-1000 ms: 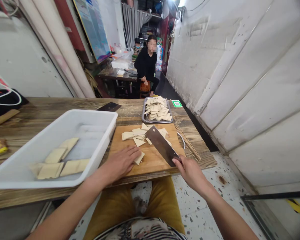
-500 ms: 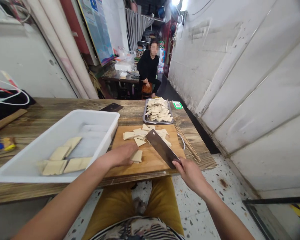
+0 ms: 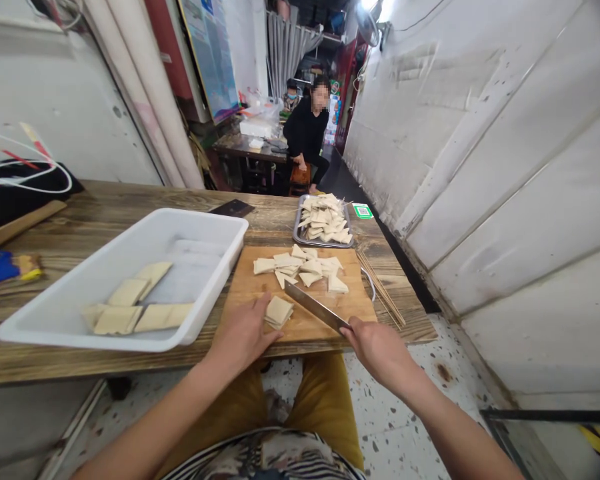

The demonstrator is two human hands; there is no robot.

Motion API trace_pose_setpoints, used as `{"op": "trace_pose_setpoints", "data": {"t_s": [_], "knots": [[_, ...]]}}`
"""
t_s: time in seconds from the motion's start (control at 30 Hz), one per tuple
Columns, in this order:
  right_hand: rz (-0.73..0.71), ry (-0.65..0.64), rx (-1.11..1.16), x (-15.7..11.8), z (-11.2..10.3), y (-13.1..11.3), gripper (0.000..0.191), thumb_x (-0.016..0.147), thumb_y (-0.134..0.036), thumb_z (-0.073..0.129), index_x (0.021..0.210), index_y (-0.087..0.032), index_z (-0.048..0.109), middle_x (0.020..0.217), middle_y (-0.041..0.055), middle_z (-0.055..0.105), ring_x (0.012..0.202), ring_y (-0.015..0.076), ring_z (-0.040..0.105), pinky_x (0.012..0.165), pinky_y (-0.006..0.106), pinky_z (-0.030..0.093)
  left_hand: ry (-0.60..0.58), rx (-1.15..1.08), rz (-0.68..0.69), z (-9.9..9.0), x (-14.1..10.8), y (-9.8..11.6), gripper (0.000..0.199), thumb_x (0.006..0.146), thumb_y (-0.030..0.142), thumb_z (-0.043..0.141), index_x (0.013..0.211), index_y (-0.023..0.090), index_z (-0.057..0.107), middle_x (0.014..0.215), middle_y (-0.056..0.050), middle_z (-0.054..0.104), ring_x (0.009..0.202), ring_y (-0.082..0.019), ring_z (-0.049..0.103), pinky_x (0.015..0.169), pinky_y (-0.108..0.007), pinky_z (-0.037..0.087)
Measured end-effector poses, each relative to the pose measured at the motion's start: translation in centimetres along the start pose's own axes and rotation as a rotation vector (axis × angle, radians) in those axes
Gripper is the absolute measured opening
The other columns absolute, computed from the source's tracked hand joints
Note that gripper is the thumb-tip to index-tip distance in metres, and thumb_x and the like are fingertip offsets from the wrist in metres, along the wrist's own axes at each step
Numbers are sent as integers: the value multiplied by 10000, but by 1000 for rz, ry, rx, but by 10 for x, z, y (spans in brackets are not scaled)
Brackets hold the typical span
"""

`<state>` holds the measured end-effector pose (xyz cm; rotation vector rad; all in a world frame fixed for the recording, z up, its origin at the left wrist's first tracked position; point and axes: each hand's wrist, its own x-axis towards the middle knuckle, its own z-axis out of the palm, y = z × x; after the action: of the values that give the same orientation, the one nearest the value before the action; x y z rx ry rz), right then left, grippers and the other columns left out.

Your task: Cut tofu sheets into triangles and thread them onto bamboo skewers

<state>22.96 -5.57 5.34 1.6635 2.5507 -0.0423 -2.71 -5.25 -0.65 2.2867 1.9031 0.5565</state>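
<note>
My right hand (image 3: 380, 350) is closed round the handle of a cleaver (image 3: 317, 308), its blade slanting up and left over the wooden cutting board (image 3: 310, 330). The blade's edge points down, just right of a small square stack of pale tofu sheets (image 3: 279, 312). Around the left side of that stack, my left hand (image 3: 243, 333) has its fingers and thumb, gripping it against the board. Behind the blade lie several cut triangular tofu pieces (image 3: 310, 267) in a loose heap.
A white plastic tub (image 3: 220, 293) with several tofu slabs (image 3: 117, 320) stands left of the board. Beyond the board, a metal tray (image 3: 325, 243) carries piled tofu triangles (image 3: 325, 217). Skewers (image 3: 383, 290) lie at right. A dark blade (image 3: 233, 208) rests behind. A person (image 3: 307, 130) sits farther back.
The cleaver has turned from lying flat-sided to edge-down and moved closer to the stack. My left hand has shifted round the stack, which is now turned at an angle. The view has moved slightly.
</note>
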Motion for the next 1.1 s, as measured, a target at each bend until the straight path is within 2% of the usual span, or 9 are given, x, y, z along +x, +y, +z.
{"op": "trace_pose_setpoints", "data": {"t_s": [0.17, 0.33, 0.43, 0.53, 0.63, 0.77, 0.93, 1.1], "knots": [[-27, -33, -86, 3, -4, -5, 248, 947, -318, 373, 825, -185, 544, 652, 41, 676, 584, 200, 654, 458, 259, 271, 179, -233, 166, 15, -14, -33, 420, 810, 406, 523, 1168, 187, 499, 990, -86, 644, 823, -198, 614, 754, -340, 486], [-37, -61, -107, -2, -11, -10, 249, 954, -301, 367, 806, -189, 534, 621, 34, 663, 553, 191, 641, 463, 255, 285, 198, -208, 312, 12, -2, -39, 311, 831, 408, 501, 1015, 174, 591, 948, -85, 657, 883, -195, 607, 793, -328, 479], [-25, -67, -102, -5, -11, -13, 253, 958, -300, 365, 801, -189, 530, 635, 35, 672, 559, 187, 642, 466, 255, 282, 208, -178, 391, 8, 5, -41, 301, 834, 380, 508, 1018, 160, 599, 936, -89, 659, 864, -187, 608, 778, -319, 488], [-20, -67, -111, -6, -12, -14, 258, 957, -300, 369, 791, -190, 531, 639, 36, 676, 559, 189, 644, 461, 257, 267, 260, -135, 450, 6, 4, -38, 287, 839, 344, 510, 1029, 149, 598, 1008, -115, 634, 941, -202, 584, 815, -343, 480], [-17, -66, -129, -4, -18, -12, 253, 954, -305, 379, 787, -188, 530, 613, 33, 668, 537, 187, 636, 452, 256, 247, 288, -61, 517, 7, -8, -28, 208, 852, 236, 494, 1008, 159, 607, 1056, -118, 614, 1005, -214, 552, 850, -376, 463], [-36, -6, -101, 5, -28, -7, 294, 964, -336, 347, 799, -178, 532, 609, 33, 654, 532, 166, 619, 469, 245, 251, 420, -11, 542, 16, -28, -8, 263, 832, 163, 519, 1090, 160, 571, 1041, -104, 631, 1023, -220, 547, 889, -409, 451], [-233, 34, -38, 41, -33, -2, 368, 956, -412, 340, 793, -168, 561, 660, 46, 661, 586, 151, 607, 510, 239, 246, 543, -40, 428, 33, -35, 7, 410, 808, 132, 552, 1215, 133, 496, 1029, -120, 642, 1011, -223, 563, 871, -400, 477], [-412, -27, -58, 73, -38, -1, 378, 948, -413, 373, 757, -160, 579, 632, 38, 641, 545, 125, 549, 510, 244, 201, 518, -92, 468, 44, -37, 0, 443, 853, 110, 455, 1294, 133, 439, 1052, -120, 643, 1051, -222, 546, 893, -398, 469]]}}
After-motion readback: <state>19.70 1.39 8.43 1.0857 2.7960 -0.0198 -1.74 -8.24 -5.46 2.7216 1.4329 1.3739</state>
